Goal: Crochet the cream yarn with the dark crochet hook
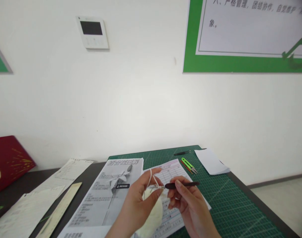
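My right hand (188, 196) grips a crochet hook by its dark handle (192, 184), the tip pointing left toward my other hand. White yarn (151, 177) loops over the raised index finger of my left hand (142, 198), whose thumb and another finger pinch the yarn at the hook's tip. The small piece of work between the fingertips is too tiny to make out. Below and partly behind my left hand sits a cream ball of yarn (152, 218), resting on printed sheets.
A green cutting mat (230, 201) carries green thread snips (188, 165), dark tweezers (182, 153) and white paper (211, 162). A printed sheet with a flower picture (96, 201), a ruler-like strip (60, 210), handwritten papers (49, 188) and a red bag (11, 162) lie left. A wall stands behind.
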`<state>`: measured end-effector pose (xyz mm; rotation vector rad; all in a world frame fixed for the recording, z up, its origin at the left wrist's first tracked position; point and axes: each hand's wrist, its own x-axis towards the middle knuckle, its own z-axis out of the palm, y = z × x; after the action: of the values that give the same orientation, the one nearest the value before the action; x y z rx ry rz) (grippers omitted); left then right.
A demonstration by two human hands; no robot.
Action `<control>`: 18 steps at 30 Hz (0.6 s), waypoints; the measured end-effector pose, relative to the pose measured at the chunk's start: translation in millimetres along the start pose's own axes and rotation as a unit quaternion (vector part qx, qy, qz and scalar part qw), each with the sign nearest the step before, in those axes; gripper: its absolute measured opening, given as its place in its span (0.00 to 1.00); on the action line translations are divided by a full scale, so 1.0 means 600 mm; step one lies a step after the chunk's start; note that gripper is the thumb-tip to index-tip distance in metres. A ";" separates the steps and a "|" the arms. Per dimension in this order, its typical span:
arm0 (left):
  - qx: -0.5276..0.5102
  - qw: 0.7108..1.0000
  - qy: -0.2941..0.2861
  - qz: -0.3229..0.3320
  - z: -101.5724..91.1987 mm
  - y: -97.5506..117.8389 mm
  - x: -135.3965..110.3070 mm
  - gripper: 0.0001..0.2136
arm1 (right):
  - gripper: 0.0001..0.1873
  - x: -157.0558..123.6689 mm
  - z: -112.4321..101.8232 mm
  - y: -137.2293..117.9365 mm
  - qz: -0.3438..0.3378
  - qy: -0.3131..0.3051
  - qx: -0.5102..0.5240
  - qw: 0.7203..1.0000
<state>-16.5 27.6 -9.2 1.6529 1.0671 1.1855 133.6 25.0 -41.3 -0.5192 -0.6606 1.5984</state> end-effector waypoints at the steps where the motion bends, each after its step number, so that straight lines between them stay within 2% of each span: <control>1: -0.019 1.000 -0.007 -0.005 0.000 0.000 0.000 0.16 | 0.10 0.000 -0.001 0.000 0.008 -0.003 0.004 1.000; 3: -0.034 0.999 -0.021 -0.009 -0.002 0.000 -0.002 0.17 | 0.11 0.001 -0.003 0.001 0.021 -0.009 0.007 1.000; 6: 0.003 0.999 -0.045 0.016 -0.011 -0.003 -0.006 0.20 | 0.11 0.003 -0.003 0.000 0.022 -0.012 0.013 1.000; 9: 0.017 0.996 -0.075 0.038 -0.020 -0.010 -0.007 0.18 | 0.10 0.002 -0.001 -0.001 0.018 -0.007 0.016 1.000; 18: -0.052 0.996 -0.071 -0.010 -0.013 -0.013 -0.001 0.14 | 0.11 0.000 0.002 -0.001 0.016 -0.007 -0.024 1.000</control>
<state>-25.1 30.8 -15.2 1.6175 0.9154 1.0750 133.1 25.0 -40.3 -0.5568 -0.7060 1.6207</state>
